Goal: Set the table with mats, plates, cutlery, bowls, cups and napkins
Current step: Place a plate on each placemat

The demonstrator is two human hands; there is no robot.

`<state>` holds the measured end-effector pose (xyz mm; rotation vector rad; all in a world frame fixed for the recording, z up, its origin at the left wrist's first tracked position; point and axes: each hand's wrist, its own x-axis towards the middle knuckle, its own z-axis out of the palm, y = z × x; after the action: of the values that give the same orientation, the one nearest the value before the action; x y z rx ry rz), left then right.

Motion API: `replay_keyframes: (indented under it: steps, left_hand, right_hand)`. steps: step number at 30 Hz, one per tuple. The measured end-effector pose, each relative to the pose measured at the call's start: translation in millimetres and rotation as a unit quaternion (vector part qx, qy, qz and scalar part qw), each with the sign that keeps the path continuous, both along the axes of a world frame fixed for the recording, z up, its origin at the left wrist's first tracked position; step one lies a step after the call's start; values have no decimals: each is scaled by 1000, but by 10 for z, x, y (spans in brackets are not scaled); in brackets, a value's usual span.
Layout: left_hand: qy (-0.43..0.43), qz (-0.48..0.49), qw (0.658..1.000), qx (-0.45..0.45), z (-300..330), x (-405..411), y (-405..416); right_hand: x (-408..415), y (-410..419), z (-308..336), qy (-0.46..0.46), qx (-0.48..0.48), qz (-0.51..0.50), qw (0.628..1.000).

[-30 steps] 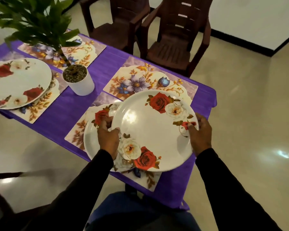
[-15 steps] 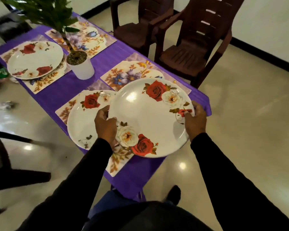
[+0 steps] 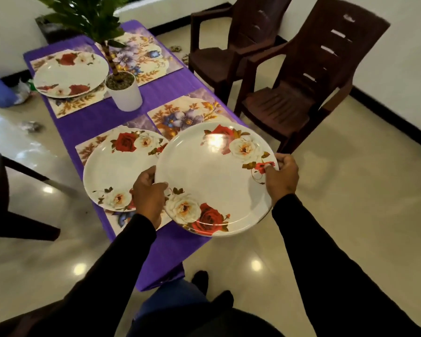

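A large white plate with red and white roses (image 3: 216, 176) is held in the air over the near right corner of the purple table (image 3: 93, 117). My left hand (image 3: 148, 193) grips its left rim and my right hand (image 3: 281, 175) grips its right rim. A second rose plate (image 3: 114, 171) lies on the near left floral mat (image 3: 90, 149). A third rose plate (image 3: 71, 72) rests on the far left mat (image 3: 75, 105). The near right mat (image 3: 180, 115) and the far right mat (image 3: 141, 57) carry no plate; the held plate overlaps the near right one.
A potted plant in a white pot (image 3: 124, 92) stands mid-table. Two brown plastic chairs (image 3: 299, 76) (image 3: 226, 42) sit right of the table. A dark chair (image 3: 3, 205) is at the left. Shiny floor surrounds the table; small items lie on the floor at the left wall.
I have stepped round toward the table's end, so the view swung. The held plate has shifted right, away from the plate on the near left mat, which now shows almost whole.
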<state>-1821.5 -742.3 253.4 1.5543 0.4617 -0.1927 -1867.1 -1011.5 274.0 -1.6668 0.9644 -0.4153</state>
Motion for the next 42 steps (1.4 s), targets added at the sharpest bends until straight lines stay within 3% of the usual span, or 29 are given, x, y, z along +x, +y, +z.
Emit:
replay_keyframes:
  steps: [13, 19, 24, 33, 38, 42]
  left_hand:
    - [-24, 87, 996, -10, -174, 387, -1421]
    - [-8, 133, 990, 39, -205, 587, -2225]
    - [0, 240, 969, 54, -126, 555, -2667]
    - [24, 390, 920, 24, -203, 642, -2732]
    - [42, 449, 893, -11, -353, 770, -2689]
    - [61, 450, 890, -48, -486, 839, -2765]
  right_hand:
    - [519, -1245, -199, 12, -44, 32, 998]
    - [1059, -2130, -278, 6, -52, 154, 987]
    - [1576, -2505, -202, -7, -68, 273, 960]
    - [2369, -2260, -89, -11, 36, 419, 907]
    - [2807, -1994, -105, 19, 8, 487, 873]
    - [3089, -1930, -216, 41, -46, 497, 865]
